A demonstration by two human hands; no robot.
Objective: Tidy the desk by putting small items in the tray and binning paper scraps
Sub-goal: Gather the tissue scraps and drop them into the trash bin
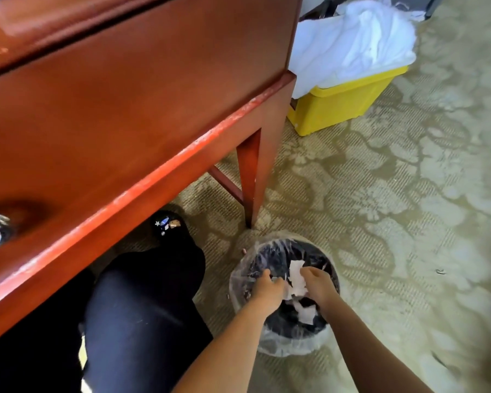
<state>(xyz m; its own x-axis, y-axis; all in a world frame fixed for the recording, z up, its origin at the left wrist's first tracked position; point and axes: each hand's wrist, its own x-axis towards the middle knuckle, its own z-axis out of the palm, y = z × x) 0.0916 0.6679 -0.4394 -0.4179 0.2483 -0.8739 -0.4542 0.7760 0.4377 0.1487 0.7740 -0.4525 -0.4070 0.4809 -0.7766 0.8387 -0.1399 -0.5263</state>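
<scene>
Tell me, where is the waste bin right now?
In the head view, the waste bin sits on the carpet at lower centre, near the desk leg, with the left hand and right hand over its mouth.

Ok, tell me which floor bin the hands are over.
The round black wastebasket with a clear liner, by the desk leg: left hand and right hand are above it, among paper scraps. The yellow bin only holds white cloth.

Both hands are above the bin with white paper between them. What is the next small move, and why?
Probably open both hands and let the paper scraps fall. The left hand and right hand are over the mouth of the bin, scraps sit between them, and others already lie inside. Whether they grip is blurred.
</scene>
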